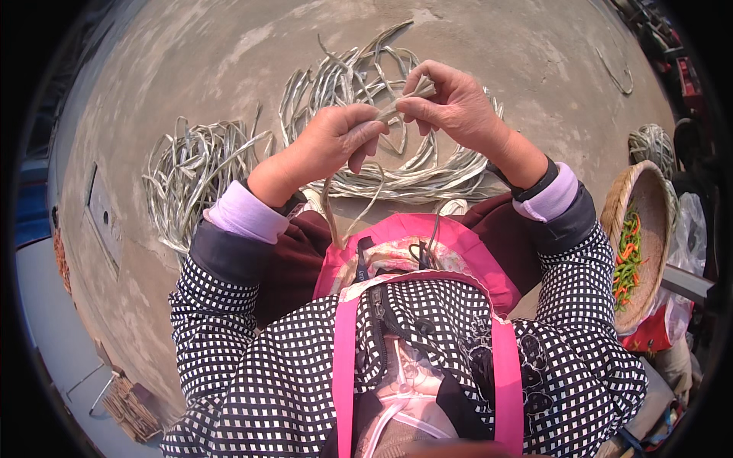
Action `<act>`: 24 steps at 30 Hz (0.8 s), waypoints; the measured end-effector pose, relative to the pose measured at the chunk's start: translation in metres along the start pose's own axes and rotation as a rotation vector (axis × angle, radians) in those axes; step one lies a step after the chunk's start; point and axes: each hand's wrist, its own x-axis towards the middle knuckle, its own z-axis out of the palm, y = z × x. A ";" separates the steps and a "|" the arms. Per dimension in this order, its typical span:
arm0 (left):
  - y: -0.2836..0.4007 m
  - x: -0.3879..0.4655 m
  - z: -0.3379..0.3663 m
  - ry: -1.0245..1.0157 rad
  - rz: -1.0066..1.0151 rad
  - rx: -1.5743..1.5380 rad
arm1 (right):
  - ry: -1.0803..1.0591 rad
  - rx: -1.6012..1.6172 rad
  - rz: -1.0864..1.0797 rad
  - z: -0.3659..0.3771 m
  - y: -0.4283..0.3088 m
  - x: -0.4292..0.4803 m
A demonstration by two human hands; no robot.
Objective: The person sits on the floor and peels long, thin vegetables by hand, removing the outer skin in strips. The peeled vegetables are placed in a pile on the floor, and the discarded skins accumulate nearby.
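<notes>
Between both hands a pale grey-green flat strip (pixel 408 102), of plastic or plant fibre, is held up in front of me. My left hand (pixel 349 134) pinches its lower end between thumb and fingers. My right hand (pixel 449 102) grips the upper part, where a bunched, folded end (pixel 425 86) sticks out past the fingertips. Below my left hand another length of strip (pixel 375 197) hangs towards my pink apron (pixel 395 229). Beneath the hands, a large loose coil of the same shiny strips (pixel 401 186) lies on the concrete floor, partly hidden by my hands and forearms.
A tangled heap of strips (pixel 192 177) lies on the floor at left. At right, a woven basket (pixel 658 240) holds green and orange chilli peppers (pixel 628 260), with a wound ball of strip (pixel 651 146) behind it. A bundle of sticks (pixel 131 406) is at lower left.
</notes>
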 end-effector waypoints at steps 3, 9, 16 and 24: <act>0.002 -0.001 -0.001 0.046 -0.019 -0.026 | 0.069 -0.157 -0.051 0.002 0.003 0.001; -0.003 0.000 -0.005 0.125 0.053 0.132 | 0.185 -0.488 -0.441 0.002 0.005 0.003; -0.009 0.003 -0.005 0.192 0.090 0.121 | 0.183 -0.687 -0.494 0.000 0.006 0.005; -0.007 0.000 0.001 0.409 0.457 0.736 | 0.175 -0.518 -0.049 0.000 0.014 0.005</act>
